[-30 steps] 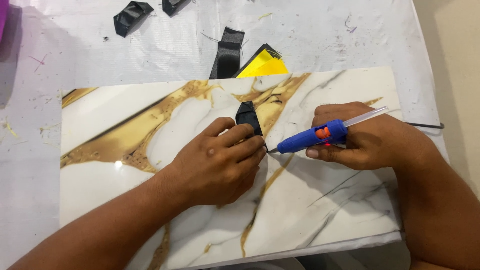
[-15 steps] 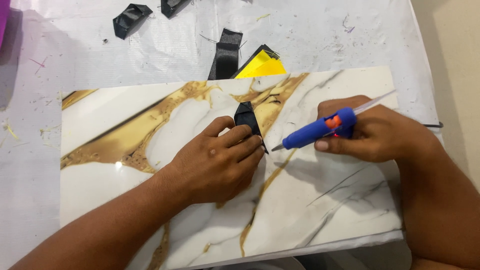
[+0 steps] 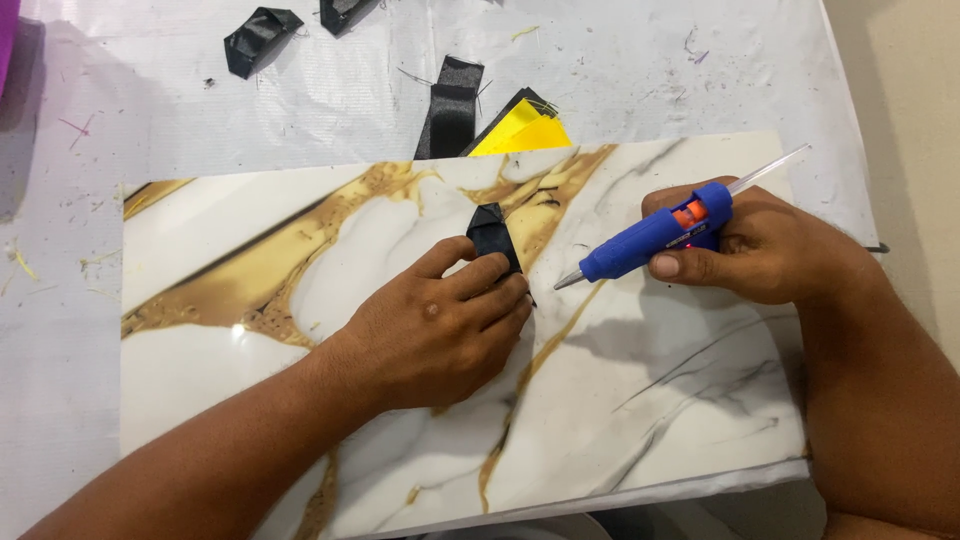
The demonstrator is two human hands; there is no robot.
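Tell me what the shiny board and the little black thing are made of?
The board looks like glossy marble-patterned tile or laminate: light glints on it. The black piece under the left hand looks like folded satin ribbon, with a soft sheen. Neither is certain.

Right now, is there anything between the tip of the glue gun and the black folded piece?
Nothing visible does. The glue gun tip points across bare marbled board toward the black folded piece, which the left hand presses down with its fingers beside that gap.

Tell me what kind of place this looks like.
Probably a home craft table: the right hand holds a blue glue gun, the left hand presses folded black ribbon on a marble-patterned board, with ribbon scraps about.
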